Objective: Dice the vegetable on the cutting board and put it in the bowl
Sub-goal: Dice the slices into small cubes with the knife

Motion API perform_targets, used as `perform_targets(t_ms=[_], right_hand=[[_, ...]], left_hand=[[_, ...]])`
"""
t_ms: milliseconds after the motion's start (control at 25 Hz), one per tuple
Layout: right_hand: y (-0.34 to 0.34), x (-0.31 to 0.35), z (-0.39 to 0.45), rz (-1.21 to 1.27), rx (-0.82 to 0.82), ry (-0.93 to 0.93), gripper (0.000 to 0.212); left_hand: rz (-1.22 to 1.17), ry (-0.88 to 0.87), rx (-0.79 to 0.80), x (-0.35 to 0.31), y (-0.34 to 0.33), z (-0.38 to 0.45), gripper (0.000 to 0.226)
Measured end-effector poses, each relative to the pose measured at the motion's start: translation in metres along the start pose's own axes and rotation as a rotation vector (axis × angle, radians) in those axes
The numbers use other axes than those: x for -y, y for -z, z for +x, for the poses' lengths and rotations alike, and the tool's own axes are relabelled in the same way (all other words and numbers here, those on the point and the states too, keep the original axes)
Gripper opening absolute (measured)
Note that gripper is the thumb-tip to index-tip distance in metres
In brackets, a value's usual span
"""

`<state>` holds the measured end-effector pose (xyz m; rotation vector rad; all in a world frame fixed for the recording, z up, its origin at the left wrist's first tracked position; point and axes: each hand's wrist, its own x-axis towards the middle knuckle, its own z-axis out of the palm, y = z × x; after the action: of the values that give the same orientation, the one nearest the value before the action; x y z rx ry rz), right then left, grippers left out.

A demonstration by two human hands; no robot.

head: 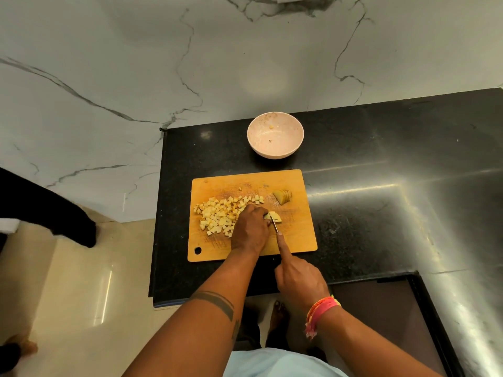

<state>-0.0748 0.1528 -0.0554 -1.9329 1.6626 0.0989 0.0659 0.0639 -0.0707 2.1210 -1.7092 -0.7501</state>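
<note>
On the cutting board, the left hand pinned a vegetable piece just right of its fingers; the right hand gripped the knife, blade pointing away. The bowl sat beyond the board's far edge.

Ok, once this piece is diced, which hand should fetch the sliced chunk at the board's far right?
Probably the left hand: it only steadies the vegetable, while the right hand holds the knife. The sliced chunk lies just beyond it.

diced pale cubes heaped board-left | sliced chunk far-right on cutting board | pink bowl beyond
</note>
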Motion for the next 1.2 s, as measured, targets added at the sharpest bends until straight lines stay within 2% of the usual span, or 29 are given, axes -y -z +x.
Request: perform_targets(t_ms=[440,800,1040,1200], right_hand=[[0.006,-0.001,-0.004,0.093,-0.041,-0.017,0.075],[0.004,0.013,0.029,0.041,-0.008,0.041,0.075],[-0.005,-0.004,-0.002,0.009,0.024,0.044,0.081],[-0.001,-0.015,-0.01,0.109,-0.037,0.006,0.079]], left_hand=[[-0.013,0.012,0.002,0.005,0.002,-0.004,0.029],[-0.04,0.058,-0.045,0.003,0.004,-0.007,0.022],[-0.038,0.095,-0.067,0.001,0.0,-0.007,0.023],[-0.046,0.099,-0.082,-0.004,0.003,-0.01,0.027]])
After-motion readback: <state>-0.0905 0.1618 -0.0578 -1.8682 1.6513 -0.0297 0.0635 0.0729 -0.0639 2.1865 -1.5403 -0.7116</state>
